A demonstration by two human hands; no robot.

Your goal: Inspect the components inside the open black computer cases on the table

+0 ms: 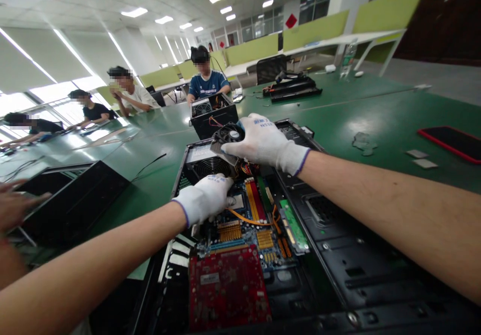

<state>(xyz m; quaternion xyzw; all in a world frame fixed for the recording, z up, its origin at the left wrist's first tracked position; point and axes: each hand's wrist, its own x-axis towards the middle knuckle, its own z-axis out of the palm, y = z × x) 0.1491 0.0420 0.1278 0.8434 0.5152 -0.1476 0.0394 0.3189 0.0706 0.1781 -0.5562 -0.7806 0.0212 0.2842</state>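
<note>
My right hand [259, 142], in a white knit glove, grips a CPU cooler [228, 134] with a black fan on a finned metal heatsink. It is raised and tilted above the open computer case [308, 200]. My left hand [206, 197], also gloved, reaches into the case with its fingers curled beside the CPU socket [236, 202]; what lies under its fingertips is hidden. Around it spreads the blue motherboard [244, 235], with red and yellow memory slots [255, 200], an orange cable [246, 219] and a red expansion card [229, 287]. Behind sits the power supply [210, 164].
Another open computer case [212, 114] stands ahead, with a person behind it. At left, someone's blurred hands touch a black case [75, 200]. A red-edged phone [454, 142] and small flat pieces [424, 163] lie right on the green table [338, 117]. A bottle [348, 59] stands farther back.
</note>
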